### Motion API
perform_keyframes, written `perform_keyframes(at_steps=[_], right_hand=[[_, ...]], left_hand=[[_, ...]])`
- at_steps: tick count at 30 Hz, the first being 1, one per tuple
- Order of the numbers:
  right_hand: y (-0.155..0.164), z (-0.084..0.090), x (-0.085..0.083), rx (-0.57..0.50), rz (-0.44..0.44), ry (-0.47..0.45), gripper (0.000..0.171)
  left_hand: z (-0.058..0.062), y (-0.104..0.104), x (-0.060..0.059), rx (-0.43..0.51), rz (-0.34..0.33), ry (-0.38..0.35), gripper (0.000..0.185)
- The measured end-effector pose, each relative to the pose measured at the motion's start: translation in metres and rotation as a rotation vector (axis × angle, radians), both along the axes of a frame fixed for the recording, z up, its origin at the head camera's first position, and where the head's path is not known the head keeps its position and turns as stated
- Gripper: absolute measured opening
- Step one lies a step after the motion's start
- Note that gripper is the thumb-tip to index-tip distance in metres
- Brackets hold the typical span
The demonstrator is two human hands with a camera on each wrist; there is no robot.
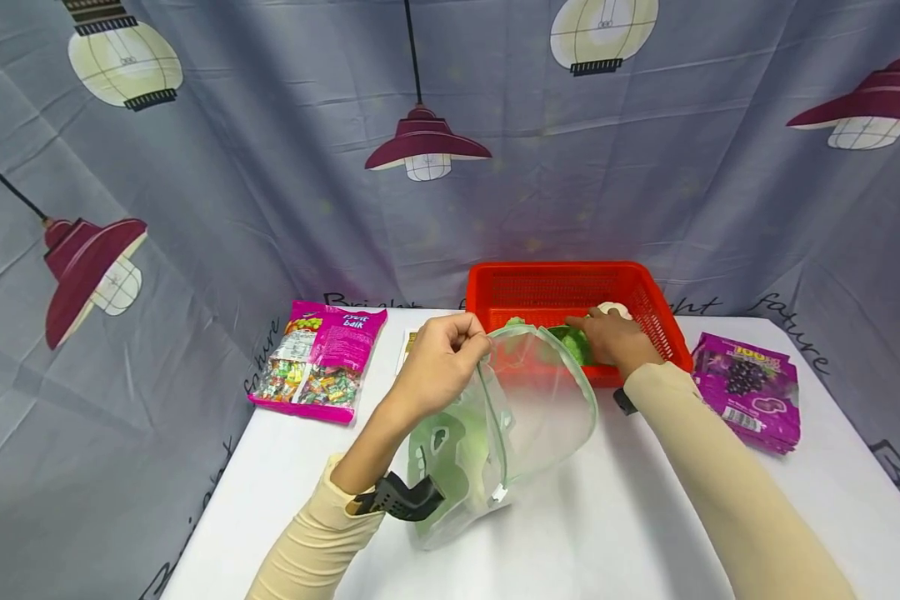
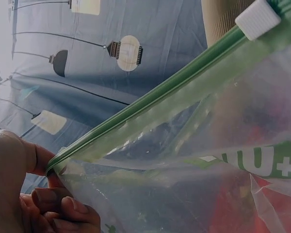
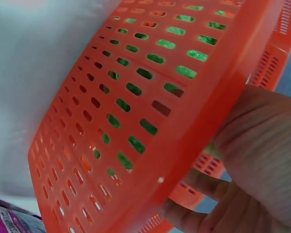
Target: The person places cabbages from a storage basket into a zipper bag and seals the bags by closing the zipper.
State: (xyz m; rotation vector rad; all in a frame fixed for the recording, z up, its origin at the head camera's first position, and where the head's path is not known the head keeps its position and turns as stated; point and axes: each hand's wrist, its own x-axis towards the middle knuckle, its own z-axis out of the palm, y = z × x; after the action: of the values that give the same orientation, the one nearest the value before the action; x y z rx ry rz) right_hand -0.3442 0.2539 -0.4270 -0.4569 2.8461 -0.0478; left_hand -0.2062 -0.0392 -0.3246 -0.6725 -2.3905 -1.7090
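My left hand [image 1: 474,340] pinches the green zip rim of a clear plastic bag [image 1: 528,417] and holds its mouth open above the white table. In the left wrist view the fingers [image 2: 48,196] pinch the end of the green rim [image 2: 150,104], and a white slider [image 2: 258,18] sits further along it. My right hand [image 1: 588,329] reaches into the red basket [image 1: 555,279] and curls over a green item [image 1: 572,343] by the near wall. The right wrist view has the basket wall [image 3: 131,116] up close, with green showing through its slots.
A pink candy bag [image 1: 318,357] lies at the left of the table [image 1: 630,517]. Purple grape packets [image 1: 750,390] lie at the right. A white object [image 1: 617,309] sits in the basket. A lamp-printed curtain hangs behind.
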Motion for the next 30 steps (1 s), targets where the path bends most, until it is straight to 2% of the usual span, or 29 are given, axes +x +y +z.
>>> perform_keyframes(at_steps=[5,12,22,25,30], right_hand=[[-0.003,-0.004,-0.001,0.012,-0.018,0.018,0.067],[-0.015,-0.01,-0.002,-0.025,-0.042,0.043,0.059],[-0.01,-0.022,-0.01,-0.096,-0.073,0.054,0.038],[0.0,-0.024,-0.012,-0.137,-0.071,0.069,0.037],[0.018,-0.021,-0.015,-0.236,-0.058,0.129,0.047]], left_hand=[[-0.004,0.001,-0.002,0.014,-0.017,-0.007,0.021],[-0.006,0.003,-0.003,0.025,-0.024,-0.016,0.021],[-0.009,0.005,-0.007,0.032,-0.035,-0.031,0.021],[-0.009,0.005,-0.005,0.02,-0.033,-0.035,0.021],[-0.008,0.004,-0.004,-0.006,-0.012,-0.027,0.021]])
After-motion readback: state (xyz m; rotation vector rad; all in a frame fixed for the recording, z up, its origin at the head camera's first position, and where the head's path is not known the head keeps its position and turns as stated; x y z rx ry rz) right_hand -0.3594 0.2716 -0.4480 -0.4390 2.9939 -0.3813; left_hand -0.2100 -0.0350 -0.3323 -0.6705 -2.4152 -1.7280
